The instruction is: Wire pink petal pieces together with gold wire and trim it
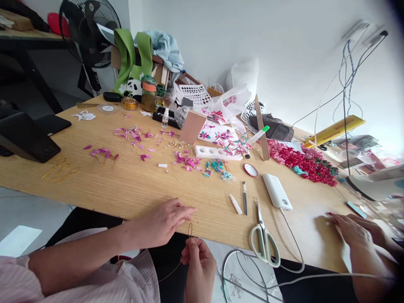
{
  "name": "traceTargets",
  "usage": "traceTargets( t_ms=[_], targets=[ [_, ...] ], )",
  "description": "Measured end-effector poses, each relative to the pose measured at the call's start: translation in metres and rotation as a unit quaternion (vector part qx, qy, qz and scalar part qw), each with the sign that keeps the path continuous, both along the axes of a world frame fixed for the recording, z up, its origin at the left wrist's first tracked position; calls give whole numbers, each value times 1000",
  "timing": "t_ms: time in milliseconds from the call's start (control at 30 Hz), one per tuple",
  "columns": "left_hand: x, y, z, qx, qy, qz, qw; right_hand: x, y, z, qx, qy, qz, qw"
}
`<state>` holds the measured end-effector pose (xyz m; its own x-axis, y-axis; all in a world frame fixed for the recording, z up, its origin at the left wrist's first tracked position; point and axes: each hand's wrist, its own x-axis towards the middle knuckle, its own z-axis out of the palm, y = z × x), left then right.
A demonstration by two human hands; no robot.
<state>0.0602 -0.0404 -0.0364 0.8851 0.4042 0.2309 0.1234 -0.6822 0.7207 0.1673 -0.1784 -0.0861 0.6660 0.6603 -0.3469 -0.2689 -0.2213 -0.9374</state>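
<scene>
Both hands pinch wire loop (190,229); scissors (264,240) nr, co-worker's hands (356,229) rt.

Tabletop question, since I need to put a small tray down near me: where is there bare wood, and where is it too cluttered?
Bare wood lies along the near edge of the table, between the gold wires and the left hand. A smaller patch sits between the scissors and a co-worker's hands. The middle with pink petals and the red flower pile are crowded.
</scene>
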Motion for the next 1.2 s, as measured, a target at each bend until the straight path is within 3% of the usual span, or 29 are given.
traceTargets(
  t_ms=[167, 400, 733, 967, 1200],
  targets=[
    [-1, -1, 2, 10, 16, -19, 1000, 0, 0, 0, 0, 8, 0, 1000],
    [0, -3, 7, 82, 46, -37, 995, 1, -1, -1, -3, 11, 0, 1000],
    [2, -5, -1, 153, 27, -19, 988, 0, 1, 4, -24, -39, 2, 999],
    [4, -7, -11, 202, -33, -34, 978, -5, 2, 16, -55, -113, -4, 992],
    [3, -8, -11, 212, -10, -42, 976, -14, 5, 29, -50, -144, -38, 988]
  ],
)
